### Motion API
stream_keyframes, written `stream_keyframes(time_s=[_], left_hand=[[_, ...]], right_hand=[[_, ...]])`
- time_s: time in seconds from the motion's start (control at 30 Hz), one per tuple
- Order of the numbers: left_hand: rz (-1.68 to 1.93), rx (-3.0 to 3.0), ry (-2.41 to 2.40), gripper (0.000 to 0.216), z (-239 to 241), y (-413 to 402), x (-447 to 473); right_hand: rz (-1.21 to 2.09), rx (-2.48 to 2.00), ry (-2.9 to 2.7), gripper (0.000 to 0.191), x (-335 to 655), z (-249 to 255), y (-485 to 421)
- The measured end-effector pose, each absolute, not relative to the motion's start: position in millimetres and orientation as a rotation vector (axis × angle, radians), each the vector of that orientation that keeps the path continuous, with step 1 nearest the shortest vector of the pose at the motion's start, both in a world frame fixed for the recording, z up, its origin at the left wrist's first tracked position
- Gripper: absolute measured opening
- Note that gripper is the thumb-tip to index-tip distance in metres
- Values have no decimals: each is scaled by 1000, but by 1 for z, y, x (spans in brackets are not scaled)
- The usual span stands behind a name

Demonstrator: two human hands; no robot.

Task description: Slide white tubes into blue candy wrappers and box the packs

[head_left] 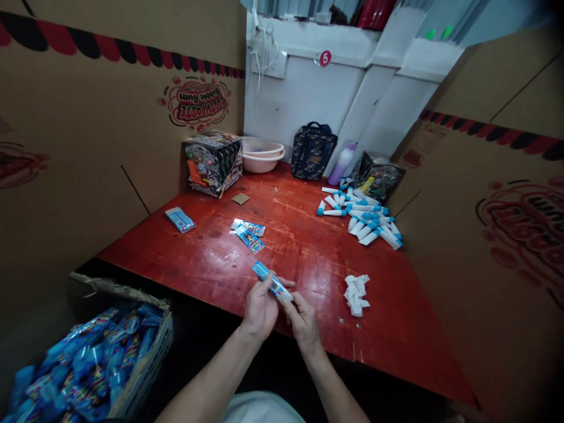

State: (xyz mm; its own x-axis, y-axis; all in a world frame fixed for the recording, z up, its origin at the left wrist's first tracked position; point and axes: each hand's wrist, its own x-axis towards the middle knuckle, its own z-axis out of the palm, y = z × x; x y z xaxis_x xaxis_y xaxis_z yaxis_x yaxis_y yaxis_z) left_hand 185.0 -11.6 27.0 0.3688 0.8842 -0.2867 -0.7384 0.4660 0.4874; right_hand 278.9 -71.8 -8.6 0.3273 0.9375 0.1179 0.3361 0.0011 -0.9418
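Both hands meet over the near edge of the red table. My left hand and my right hand are closed on one small blue-capped white tube, which tilts up to the left between them. A pile of several similar white tubes with blue caps lies at the far right of the table. Loose colourful wrappers lie in the middle of the table.
A cardboard box of blue packets stands at lower left. White paper scraps lie to the right of my hands. A printed display box, pink basins, a dark bag and a purple bottle stand at the back. Cardboard walls flank both sides.
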Motion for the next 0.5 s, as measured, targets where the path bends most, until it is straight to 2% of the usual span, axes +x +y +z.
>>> stream_keyframes(time_s=[0.13,0.33,0.5], left_hand=[[983,307,558,13,20,-24,188],[864,134,507,10,18,-16,174],[882,145,534,12,14,-19,168]], right_hand=[[811,-1486,-1212,23,277,-8,-68],[1191,-1291,-1120,33,284,-16,-62],[1215,-1315,-1049,39,273,-16,-58]])
